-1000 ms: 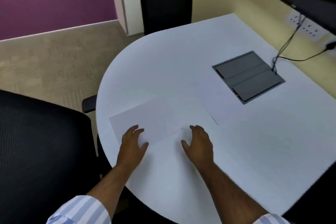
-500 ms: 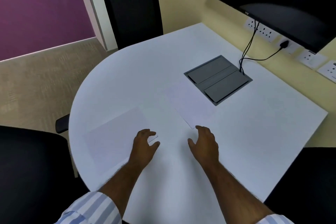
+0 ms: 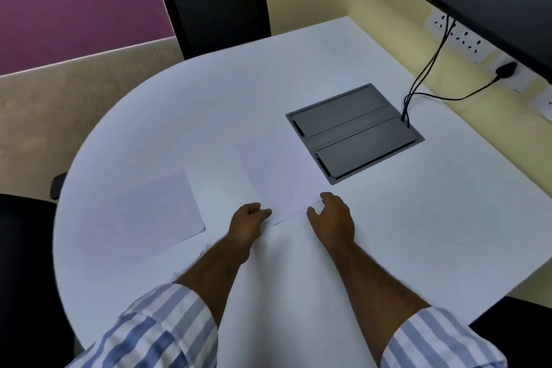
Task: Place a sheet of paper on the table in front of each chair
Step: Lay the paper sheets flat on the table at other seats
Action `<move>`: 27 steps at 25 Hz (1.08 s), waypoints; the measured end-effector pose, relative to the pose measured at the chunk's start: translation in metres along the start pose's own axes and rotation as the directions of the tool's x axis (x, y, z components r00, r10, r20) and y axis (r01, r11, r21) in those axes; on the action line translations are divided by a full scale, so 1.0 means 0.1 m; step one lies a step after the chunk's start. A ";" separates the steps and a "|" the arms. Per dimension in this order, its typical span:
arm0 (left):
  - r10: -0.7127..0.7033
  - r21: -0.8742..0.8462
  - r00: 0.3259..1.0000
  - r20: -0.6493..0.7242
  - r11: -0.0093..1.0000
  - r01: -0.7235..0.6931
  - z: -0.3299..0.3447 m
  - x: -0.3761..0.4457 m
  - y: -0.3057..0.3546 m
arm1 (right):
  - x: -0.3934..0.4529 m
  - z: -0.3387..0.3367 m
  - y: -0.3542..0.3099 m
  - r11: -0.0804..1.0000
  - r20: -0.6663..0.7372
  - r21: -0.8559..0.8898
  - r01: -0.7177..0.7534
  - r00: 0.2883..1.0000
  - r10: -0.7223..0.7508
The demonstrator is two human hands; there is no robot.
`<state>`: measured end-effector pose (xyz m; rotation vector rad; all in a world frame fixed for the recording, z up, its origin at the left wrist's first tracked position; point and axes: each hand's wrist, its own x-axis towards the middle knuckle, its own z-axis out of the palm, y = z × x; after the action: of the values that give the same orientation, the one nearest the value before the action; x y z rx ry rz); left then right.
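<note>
On the white counter [image 3: 418,218] one sheet of paper [image 3: 149,212] lies flat toward the left edge, before the black chair [image 3: 27,263] at the near left. A second sheet [image 3: 274,170] lies in the middle, just beside the grey cable box [image 3: 355,131], its near edge between the person's two hands. The left hand [image 3: 246,222] is loosely curled, thumb and fingertips drawn together at that sheet's near left corner; whether it actually pinches paper cannot be told. The right hand [image 3: 333,218] is spread and arched, fingertips resting on the near right corner, which looks slightly lifted. The far chair [image 3: 215,0] has no sheet before it yet. The likely trouble: white paper on a white top offers little edge to catch, so the fingers may slide over it or crease the corner. A quick pull could also send the thin sheet skating toward the box or its cables [image 3: 418,89].
</note>
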<state>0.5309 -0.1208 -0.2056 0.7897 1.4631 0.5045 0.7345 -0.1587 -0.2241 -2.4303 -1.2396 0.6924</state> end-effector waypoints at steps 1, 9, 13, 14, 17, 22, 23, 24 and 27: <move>-0.019 -0.004 1.000 -0.010 1.000 0.018 0.12 0.08 0.01 | 0.12 0.01 0.05 1.000 0.010 0.007 0.004 1.000 -0.004; 0.002 0.137 0.982 -0.189 0.990 0.024 0.50 0.48 -0.04 | 0.65 0.32 0.13 0.993 -0.006 -0.117 -0.026 1.000 0.025; 0.040 0.221 0.979 -0.199 0.975 0.005 0.52 0.61 -0.04 | 0.69 0.44 0.11 0.973 -0.014 -0.223 -0.061 0.998 0.059; 0.066 0.283 0.981 -0.180 0.959 -0.013 0.53 0.62 -0.05 | 0.68 0.47 0.12 0.971 -0.030 -0.231 -0.061 0.998 0.055; 0.163 0.628 0.984 -0.074 0.774 -0.081 0.50 0.62 -0.12 | 0.64 0.52 0.13 0.970 -0.055 -0.238 -0.049 0.998 0.037; 0.198 0.817 0.979 0.036 0.559 -0.143 0.46 0.60 -0.22 | 0.62 0.52 0.10 0.997 -0.148 0.027 0.076 0.986 -0.071; 0.203 0.825 0.979 0.036 0.546 -0.143 0.46 0.60 -0.22 | 0.64 0.51 0.06 0.982 -0.151 0.176 0.067 0.988 -0.040; 0.211 0.834 0.977 0.039 0.532 -0.148 0.46 0.60 -0.22 | 0.65 0.48 0.01 0.933 -0.134 0.359 0.022 0.991 0.028; 0.238 0.777 0.970 0.038 0.604 -0.179 0.45 0.63 -0.18 | 0.71 0.34 -0.16 0.577 0.007 0.796 -0.182 0.956 0.292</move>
<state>0.5768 -0.0941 -0.2644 1.6723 1.6655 0.0242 0.7410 -0.0889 -0.2644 -1.8181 -0.3701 0.9007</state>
